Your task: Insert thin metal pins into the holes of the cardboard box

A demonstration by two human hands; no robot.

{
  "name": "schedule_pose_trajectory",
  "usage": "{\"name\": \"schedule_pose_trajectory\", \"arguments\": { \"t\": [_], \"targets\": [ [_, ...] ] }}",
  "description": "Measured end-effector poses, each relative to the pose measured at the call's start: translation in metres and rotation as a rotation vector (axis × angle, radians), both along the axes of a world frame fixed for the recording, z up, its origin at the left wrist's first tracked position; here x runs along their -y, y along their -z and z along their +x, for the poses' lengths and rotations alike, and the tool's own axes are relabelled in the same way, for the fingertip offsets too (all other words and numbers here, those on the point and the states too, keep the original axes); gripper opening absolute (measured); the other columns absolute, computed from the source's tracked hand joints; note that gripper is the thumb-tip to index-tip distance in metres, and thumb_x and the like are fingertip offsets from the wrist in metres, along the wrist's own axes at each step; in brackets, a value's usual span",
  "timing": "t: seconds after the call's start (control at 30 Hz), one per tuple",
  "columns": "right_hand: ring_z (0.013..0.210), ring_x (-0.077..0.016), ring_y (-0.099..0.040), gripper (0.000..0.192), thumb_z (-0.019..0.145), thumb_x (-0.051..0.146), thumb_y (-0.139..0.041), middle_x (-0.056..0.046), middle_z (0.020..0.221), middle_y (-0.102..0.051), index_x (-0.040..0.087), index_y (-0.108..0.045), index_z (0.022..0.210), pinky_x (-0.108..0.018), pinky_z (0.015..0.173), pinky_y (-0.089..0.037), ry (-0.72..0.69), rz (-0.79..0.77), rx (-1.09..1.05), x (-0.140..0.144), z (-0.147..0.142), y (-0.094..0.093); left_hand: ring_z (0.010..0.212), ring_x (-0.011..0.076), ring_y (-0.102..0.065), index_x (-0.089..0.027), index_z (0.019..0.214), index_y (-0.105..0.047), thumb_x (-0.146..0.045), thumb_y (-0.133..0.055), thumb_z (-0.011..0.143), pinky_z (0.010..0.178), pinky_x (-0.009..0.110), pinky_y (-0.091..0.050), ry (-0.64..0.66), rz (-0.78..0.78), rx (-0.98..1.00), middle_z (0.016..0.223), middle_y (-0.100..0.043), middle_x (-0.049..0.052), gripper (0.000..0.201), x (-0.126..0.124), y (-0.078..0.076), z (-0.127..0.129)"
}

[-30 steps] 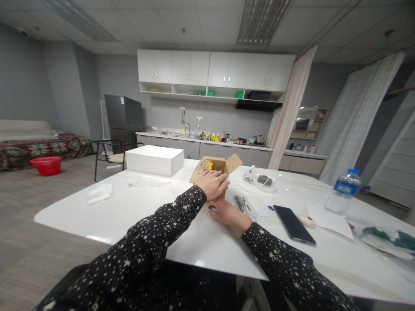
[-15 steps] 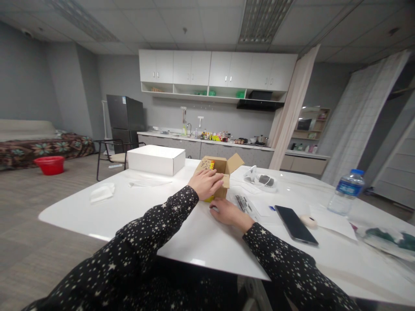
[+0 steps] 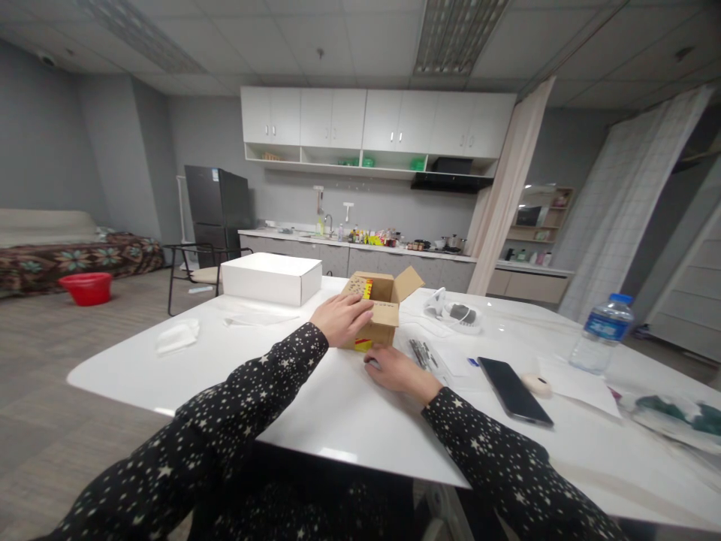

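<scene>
A small brown cardboard box [image 3: 383, 309] with its flaps up stands on the white table [image 3: 349, 406]. Red and yellow print shows on its side. My left hand [image 3: 340, 318] lies against the box's left front side, fingers spread on the cardboard. My right hand [image 3: 394, 368] rests flat on the table just below the box, fingers near its base. Whether it holds anything is hidden.
A shut white box [image 3: 271, 277] sits at the far left of the table, a white cloth [image 3: 177, 335] nearer. Pens [image 3: 420, 352], a black phone [image 3: 511, 390], a water bottle [image 3: 600, 334] and white headphones [image 3: 455, 312] lie to the right. A chair [image 3: 194, 267] stands behind.
My left hand has slid left and down off the box's front, uncovering its near flap and the red and yellow print. My right hand has stayed put.
</scene>
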State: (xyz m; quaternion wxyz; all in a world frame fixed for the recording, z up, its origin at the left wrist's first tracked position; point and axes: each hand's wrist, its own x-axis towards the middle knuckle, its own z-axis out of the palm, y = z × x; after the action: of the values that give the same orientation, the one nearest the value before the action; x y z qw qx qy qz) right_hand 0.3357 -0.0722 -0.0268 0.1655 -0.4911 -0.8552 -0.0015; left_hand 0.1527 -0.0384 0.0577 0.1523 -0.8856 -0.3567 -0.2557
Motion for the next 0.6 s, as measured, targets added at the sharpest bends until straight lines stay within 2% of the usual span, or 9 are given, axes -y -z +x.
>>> {"name": "schedule_pose_trajectory", "arguments": {
  "t": [0.17,0.33,0.47,0.6],
  "targets": [
    [0.093,-0.0209,-0.062,0.02,0.088,0.02,-0.051,-0.01,0.101,-0.069,0.016,-0.07,0.096,-0.029,0.086,-0.045,-0.013,0.007,-0.019,-0.001,0.002,0.001,0.125,0.02,-0.054,-0.029,0.133,-0.056,-0.044,-0.033,0.099,0.107,0.035,-0.042,-0.011,-0.042,0.023,0.138,-0.057,0.004,0.043,0.0,0.0,-0.007],
    [0.093,-0.021,-0.062,0.02,0.087,0.02,-0.051,-0.011,0.101,-0.069,0.016,-0.07,0.094,-0.029,0.085,-0.045,-0.016,0.012,-0.023,-0.002,0.002,0.002,0.122,0.0208,-0.056,-0.026,0.127,-0.061,-0.043,-0.032,0.099,0.104,0.034,-0.044,-0.025,-0.025,0.043,0.134,-0.061,0.005,0.044,0.0,0.0,-0.011],
    [0.094,-0.0207,-0.062,0.021,0.088,0.02,-0.051,-0.011,0.102,-0.069,0.016,-0.07,0.096,-0.029,0.085,-0.044,-0.01,0.002,-0.025,-0.003,0.003,0.003,0.11,0.0203,-0.063,-0.023,0.11,-0.068,-0.04,-0.033,0.099,0.096,0.032,-0.048,-0.044,-0.006,0.042,0.117,-0.069,0.006,0.04,0.001,-0.004,-0.013],
    [0.093,-0.0203,-0.062,0.021,0.088,0.021,-0.051,-0.01,0.101,-0.069,0.016,-0.069,0.095,-0.028,0.084,-0.045,-0.012,0.002,-0.017,-0.003,0.004,0.003,0.098,0.0203,-0.065,-0.023,0.099,-0.069,-0.038,-0.037,0.098,0.087,0.032,-0.05,-0.08,0.004,0.024,0.103,-0.072,0.006,0.036,0.002,-0.008,-0.015]
  ]
}}
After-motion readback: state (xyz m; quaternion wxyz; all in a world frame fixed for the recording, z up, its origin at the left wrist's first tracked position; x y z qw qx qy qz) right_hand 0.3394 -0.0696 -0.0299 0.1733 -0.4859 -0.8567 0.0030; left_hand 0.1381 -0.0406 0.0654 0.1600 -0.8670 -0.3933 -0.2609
